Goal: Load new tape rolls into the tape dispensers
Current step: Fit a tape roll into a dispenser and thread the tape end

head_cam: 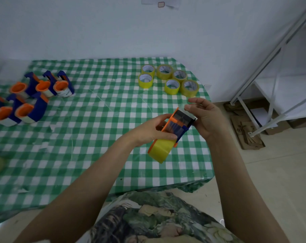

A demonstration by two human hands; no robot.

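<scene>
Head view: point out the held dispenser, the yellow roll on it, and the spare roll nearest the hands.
held dispenser (pixel 177 122): head view, orange-and-blue body.
yellow roll (pixel 162 149): head view, outer tape face.
nearest spare roll (pixel 190 93): head view, yellow side wall.

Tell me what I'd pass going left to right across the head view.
Blue-and-orange dispensers → yellow tape rolls → white shelf frame. The held dispenser overlaps the rolls, so it's left out.

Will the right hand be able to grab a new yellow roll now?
Probably not yet: the right hand is busy pinching the dispenser, though nothing blocks the rolls just beyond.
</scene>
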